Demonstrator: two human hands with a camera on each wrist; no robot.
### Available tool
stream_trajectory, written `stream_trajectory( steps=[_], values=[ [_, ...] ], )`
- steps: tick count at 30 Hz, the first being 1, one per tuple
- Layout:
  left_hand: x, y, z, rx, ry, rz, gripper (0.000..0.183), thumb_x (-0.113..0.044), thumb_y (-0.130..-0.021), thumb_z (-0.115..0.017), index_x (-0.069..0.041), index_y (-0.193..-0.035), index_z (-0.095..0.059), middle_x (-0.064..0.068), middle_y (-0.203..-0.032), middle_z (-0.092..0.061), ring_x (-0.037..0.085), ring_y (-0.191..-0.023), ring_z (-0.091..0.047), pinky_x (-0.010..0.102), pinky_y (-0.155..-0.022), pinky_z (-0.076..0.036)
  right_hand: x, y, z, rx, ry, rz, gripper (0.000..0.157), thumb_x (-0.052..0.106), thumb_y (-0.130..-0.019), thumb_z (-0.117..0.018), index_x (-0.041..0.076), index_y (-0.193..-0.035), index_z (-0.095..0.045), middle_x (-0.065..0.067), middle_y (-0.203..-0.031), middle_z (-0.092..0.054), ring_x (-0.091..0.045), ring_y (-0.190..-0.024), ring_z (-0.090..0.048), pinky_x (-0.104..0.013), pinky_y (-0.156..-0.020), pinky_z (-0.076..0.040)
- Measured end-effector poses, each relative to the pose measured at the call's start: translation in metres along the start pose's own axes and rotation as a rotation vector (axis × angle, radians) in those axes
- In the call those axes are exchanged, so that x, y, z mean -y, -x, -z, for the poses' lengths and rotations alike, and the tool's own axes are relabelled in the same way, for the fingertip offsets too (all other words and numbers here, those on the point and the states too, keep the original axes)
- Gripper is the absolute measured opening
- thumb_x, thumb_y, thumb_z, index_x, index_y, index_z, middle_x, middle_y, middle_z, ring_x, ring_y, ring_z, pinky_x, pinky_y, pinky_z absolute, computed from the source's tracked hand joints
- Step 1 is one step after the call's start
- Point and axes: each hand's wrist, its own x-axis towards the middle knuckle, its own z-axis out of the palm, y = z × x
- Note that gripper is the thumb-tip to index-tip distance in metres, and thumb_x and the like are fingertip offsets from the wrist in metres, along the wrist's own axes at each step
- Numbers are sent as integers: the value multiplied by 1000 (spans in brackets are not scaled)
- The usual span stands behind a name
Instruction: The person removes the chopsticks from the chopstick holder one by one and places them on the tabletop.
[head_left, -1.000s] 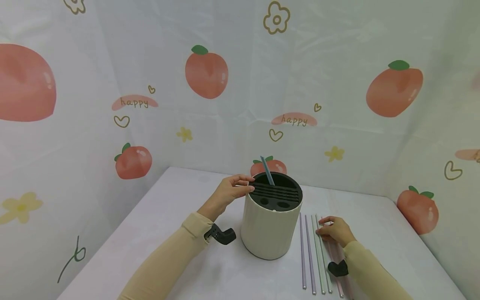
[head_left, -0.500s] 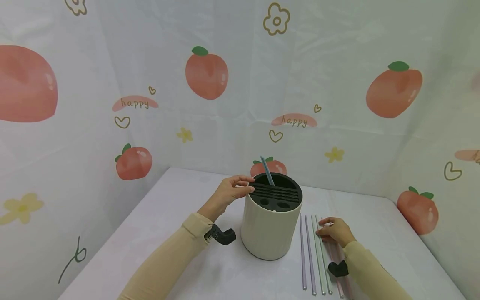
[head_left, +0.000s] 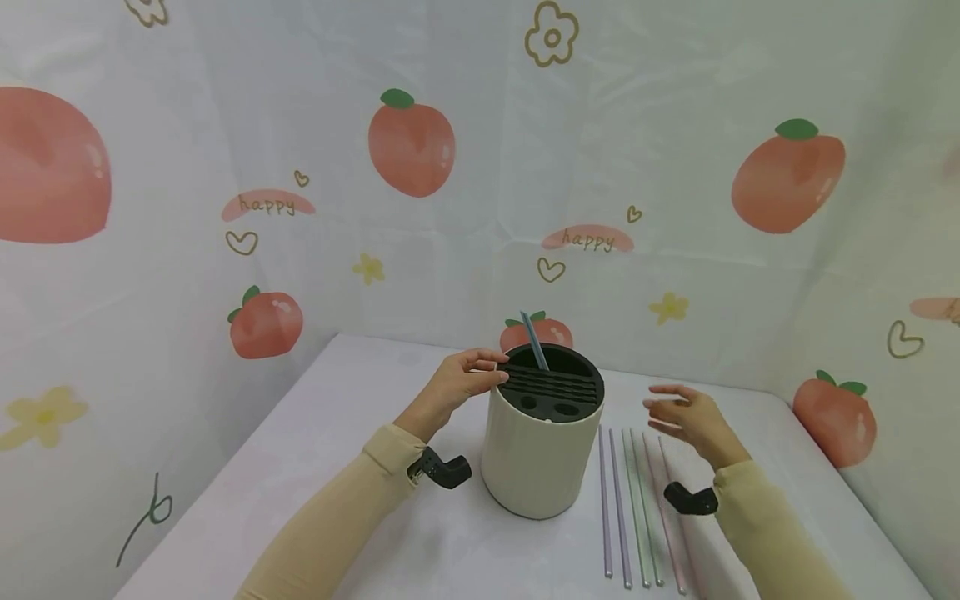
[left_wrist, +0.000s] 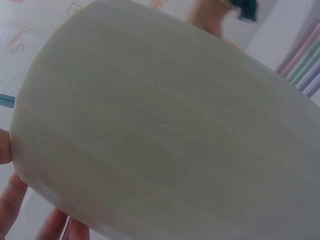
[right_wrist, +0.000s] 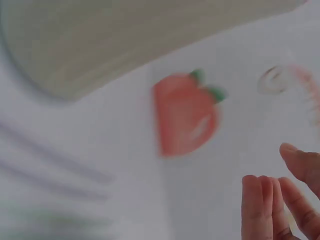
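In the head view, a round cream utensil holder point(head_left: 536, 471) with a black slotted top point(head_left: 553, 385) stands upright on the white table. Thin blue sticks point(head_left: 535, 342) lean inside its rear opening. My left hand point(head_left: 455, 383) touches the left of its rim with relaxed fingers; in the left wrist view, the fingertips point(left_wrist: 50, 225) lie along its edge. To the right of the holder, my right hand point(head_left: 696, 419) is raised above the far ends of several pastel sticks point(head_left: 621, 508), holding nothing. The right wrist view shows its fingers point(right_wrist: 257, 210) extended, thumb apart.
The sticks lie roughly side by side in purple, green and pink point(head_left: 663, 508), with the right forearm partly over the pink ones. Behind the table point(head_left: 420, 542) hangs a white cloth point(head_left: 465, 275) printed with peaches. Each wrist wears a black camera.
My right hand has lifted off the sticks and moved up and away from me, uncovering the far ends of the pink ones. My left hand and the holder stay put.
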Motion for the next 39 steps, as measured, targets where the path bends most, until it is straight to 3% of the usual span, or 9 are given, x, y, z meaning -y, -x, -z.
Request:
stream_trajectory(
  steps=[3, 7, 9, 13, 18, 23, 29, 39],
  values=[
    [0, -1, 1, -3, -5, 3, 32, -17, -87, -71, -12, -118, -68, 15, -128, -54, 25, -112, -57, 39, -97, -51, 43, 0, -7, 48, -145, 131, 22, 4, -95, -59, 19, -110, -63, 6, -96, -66, -7, -90, -65, -25, -84, -57],
    [0, -1, 0, -7, 1, 4, 31, -17, -87, -71, -11, -118, -68, 15, -128, -54, 25, -112, -57, 40, -97, -51, 95, 1, -25, 96, -287, 290, 25, -2, -94, -57, 16, -111, -65, 1, -98, -64, -11, -92, -65, -26, -85, -56],
    [0, -2, -1, -7, 2, 4, 31, -17, -87, -71, -11, -118, -68, 15, -127, -54, 25, -112, -57, 40, -97, -51, 114, 1, -36, 112, -306, 339, 25, -2, -94, -57, 13, -113, -64, -1, -99, -63, -13, -94, -65, -27, -86, -56],
    [1, -2, 0, -8, 3, 7, 31, -17, -87, -71, -11, -118, -68, 14, -126, -55, 24, -108, -59, 39, -96, -52, 136, -7, -64, 154, -231, 379, 25, -2, -93, -58, 12, -113, -64, -4, -101, -61, -15, -94, -65, -29, -88, -56],
    [1, -1, 0, -14, 11, 6, 30, -15, -87, -71, -11, -117, -68, 14, -125, -55, 23, -106, -60, 38, -96, -52, 138, -22, -96, 182, -30, 314, 25, 3, -91, -65, 13, -114, -63, -2, -106, -62, -14, -95, -66, -28, -85, -57],
    [0, -1, -1, -20, 12, 7, 29, -15, -87, -71, -11, -115, -69, 14, -124, -56, 23, -105, -60, 39, -95, -53, 130, -31, -115, 213, 145, 271, 35, 9, -90, -68, 0, -122, -58, -7, -113, -63, -16, -99, -66, -30, -85, -57],
    [1, -1, -1, -18, 10, 5, 29, -16, -87, -71, -12, -115, -69, 14, -124, -56, 22, -103, -61, 39, -94, -53, 121, -36, -123, 271, 209, 234, 41, 9, -89, -69, -6, -125, -57, -19, -117, -63, -15, -96, -68, -32, -84, -58],
    [0, 0, -1, -10, 9, -2, 29, -16, -87, -71, -12, -116, -69, 14, -124, -56, 22, -105, -60, 43, -98, -51, 116, -40, -127, 274, 327, 227, 29, 8, -87, -70, -4, -113, -65, -13, -107, -66, -18, -93, -68, -28, -79, -58]
  ],
)
